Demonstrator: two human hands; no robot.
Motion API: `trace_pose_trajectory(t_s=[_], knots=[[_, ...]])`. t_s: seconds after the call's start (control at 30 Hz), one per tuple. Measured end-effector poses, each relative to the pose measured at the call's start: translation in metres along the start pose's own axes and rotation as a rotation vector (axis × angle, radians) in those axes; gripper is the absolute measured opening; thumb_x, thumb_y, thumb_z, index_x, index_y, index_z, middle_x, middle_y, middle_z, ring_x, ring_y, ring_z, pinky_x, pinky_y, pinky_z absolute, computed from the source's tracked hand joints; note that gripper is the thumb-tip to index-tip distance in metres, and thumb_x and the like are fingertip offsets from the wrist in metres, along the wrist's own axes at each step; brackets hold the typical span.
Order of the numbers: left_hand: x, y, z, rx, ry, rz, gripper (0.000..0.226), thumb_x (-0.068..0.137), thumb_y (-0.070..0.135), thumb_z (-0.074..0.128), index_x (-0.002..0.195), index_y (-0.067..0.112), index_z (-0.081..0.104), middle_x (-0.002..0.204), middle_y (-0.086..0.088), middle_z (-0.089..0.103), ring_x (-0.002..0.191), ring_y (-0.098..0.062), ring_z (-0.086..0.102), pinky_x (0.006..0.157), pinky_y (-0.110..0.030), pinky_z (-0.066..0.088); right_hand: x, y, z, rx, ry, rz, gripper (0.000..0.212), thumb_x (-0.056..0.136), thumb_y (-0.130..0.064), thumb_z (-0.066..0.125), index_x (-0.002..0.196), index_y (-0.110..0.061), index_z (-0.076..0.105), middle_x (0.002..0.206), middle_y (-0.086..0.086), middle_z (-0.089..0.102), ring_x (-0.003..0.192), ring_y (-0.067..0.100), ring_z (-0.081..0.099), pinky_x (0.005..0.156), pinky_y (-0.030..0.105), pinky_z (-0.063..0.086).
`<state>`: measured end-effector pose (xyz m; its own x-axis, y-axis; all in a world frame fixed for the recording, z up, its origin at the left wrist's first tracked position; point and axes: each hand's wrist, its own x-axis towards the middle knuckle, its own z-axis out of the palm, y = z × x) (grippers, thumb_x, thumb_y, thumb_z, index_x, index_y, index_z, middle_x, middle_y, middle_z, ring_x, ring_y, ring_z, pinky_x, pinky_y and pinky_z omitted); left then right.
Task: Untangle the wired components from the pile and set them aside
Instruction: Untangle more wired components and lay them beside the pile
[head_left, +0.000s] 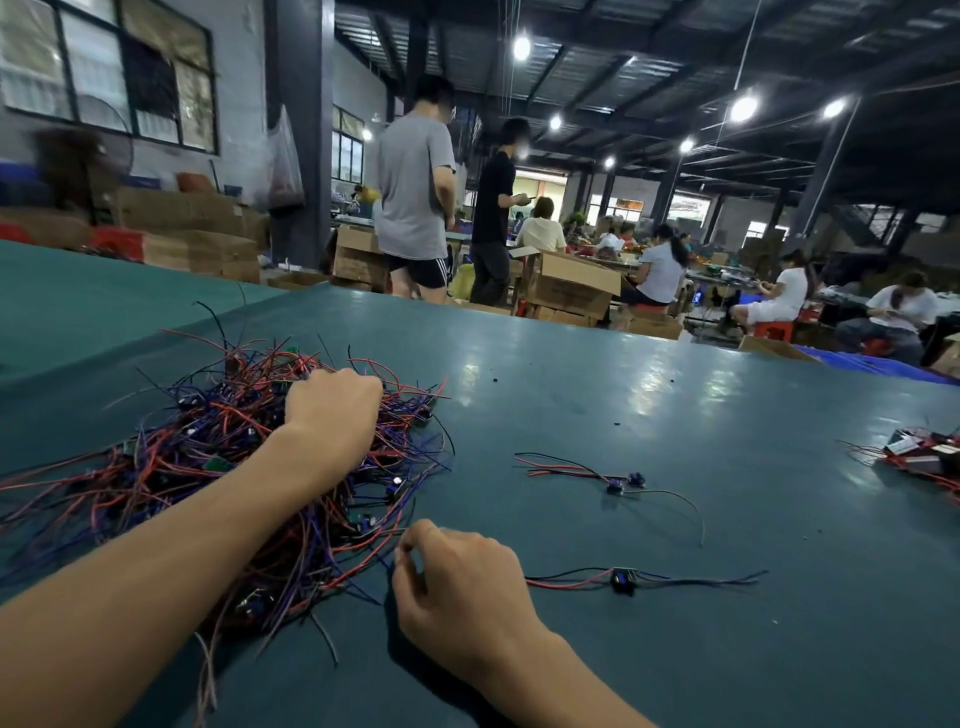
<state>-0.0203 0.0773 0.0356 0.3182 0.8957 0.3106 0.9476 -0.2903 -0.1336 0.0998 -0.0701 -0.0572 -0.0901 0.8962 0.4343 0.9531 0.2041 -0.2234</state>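
Observation:
A tangled pile of red, blue and black wired components (197, 447) covers the left of the green table (597, 405). My left hand (332, 405) rests on top of the pile, fingers closed down into the wires. My right hand (457, 587) sits at the pile's near right edge, thumb and forefinger pinched on a thin wire that leads into the pile. Two separated wired components lie to the right: one (618, 480) further back with two small blue parts, one (623, 579) nearer, stretched out flat beside my right hand.
Another heap of wired parts (919, 457) lies at the table's right edge. Beyond the far edge two people stand, several sit at benches, and cardboard boxes (571, 286) are stacked. Small black specks dot the table.

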Motion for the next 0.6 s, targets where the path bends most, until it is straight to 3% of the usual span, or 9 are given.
trace_pose_trajectory(t_s=[0.07, 0.17, 0.27, 0.37, 0.5, 0.6], knots=[[0.000, 0.000, -0.002, -0.044, 0.000, 0.023, 0.019, 0.088, 0.000, 0.058, 0.084, 0.012, 0.045, 0.076, -0.004, 0.045, 0.093, -0.035, 0.062, 0.066, -0.039, 0.045, 0.000, -0.001, 0.000, 0.007, 0.000, 0.007, 0.028, 0.100, -0.041, 0.037, 0.105, -0.022, 0.057, 0.099, 0.001, 0.071, 0.088, 0.032, 0.064, 0.068, 0.038, 0.045], [-0.003, -0.002, -0.007, -0.099, 0.008, 0.056, 0.016, 0.090, 0.008, 0.056, 0.078, 0.011, 0.046, 0.089, -0.008, 0.055, 0.088, -0.032, 0.056, 0.072, -0.042, 0.051, 0.001, -0.002, -0.001, 0.006, 0.005, 0.019, 0.029, 0.100, -0.042, 0.037, 0.105, -0.022, 0.057, 0.098, 0.001, 0.070, 0.086, 0.033, 0.063, 0.066, 0.037, 0.041], [-0.003, -0.006, -0.010, -0.162, 0.197, 0.093, 0.015, 0.096, 0.019, 0.054, 0.099, 0.006, 0.062, 0.102, -0.012, 0.052, 0.100, -0.031, 0.051, 0.084, -0.045, 0.052, 0.000, -0.001, -0.001, 0.002, -0.020, 0.009, 0.028, 0.100, -0.041, 0.037, 0.103, -0.021, 0.056, 0.096, 0.001, 0.069, 0.083, 0.032, 0.063, 0.066, 0.036, 0.041], [-0.001, -0.011, -0.018, -0.344, 0.433, 0.126, 0.021, 0.097, 0.024, 0.059, 0.106, 0.006, 0.063, 0.109, -0.015, 0.051, 0.102, -0.033, 0.048, 0.086, -0.052, 0.049, 0.002, -0.002, 0.000, 0.002, -0.030, -0.002, 0.026, 0.099, -0.040, 0.039, 0.101, -0.019, 0.054, 0.097, 0.003, 0.067, 0.081, 0.034, 0.061, 0.065, 0.036, 0.039], [-0.002, -0.008, -0.033, -0.703, 0.651, 0.194, 0.013, 0.103, 0.017, 0.052, 0.111, 0.006, 0.051, 0.099, -0.016, 0.066, 0.081, -0.034, 0.063, 0.070, -0.053, 0.054, 0.001, 0.000, 0.002, 0.032, -0.007, 0.011, 0.028, 0.099, -0.040, 0.039, 0.114, -0.021, 0.054, 0.106, 0.003, 0.068, 0.087, 0.033, 0.065, 0.072, 0.040, 0.051], [-0.012, 0.008, -0.035, -0.835, 0.837, 0.300, 0.014, 0.106, 0.010, 0.045, 0.117, 0.001, 0.044, 0.085, -0.005, 0.065, 0.063, -0.022, 0.064, 0.054, -0.045, 0.056, -0.001, 0.000, 0.000, 0.106, 0.077, 0.038, 0.033, 0.099, -0.041, 0.041, 0.128, -0.027, 0.050, 0.111, 0.000, 0.068, 0.094, 0.029, 0.065, 0.077, 0.040, 0.052]])
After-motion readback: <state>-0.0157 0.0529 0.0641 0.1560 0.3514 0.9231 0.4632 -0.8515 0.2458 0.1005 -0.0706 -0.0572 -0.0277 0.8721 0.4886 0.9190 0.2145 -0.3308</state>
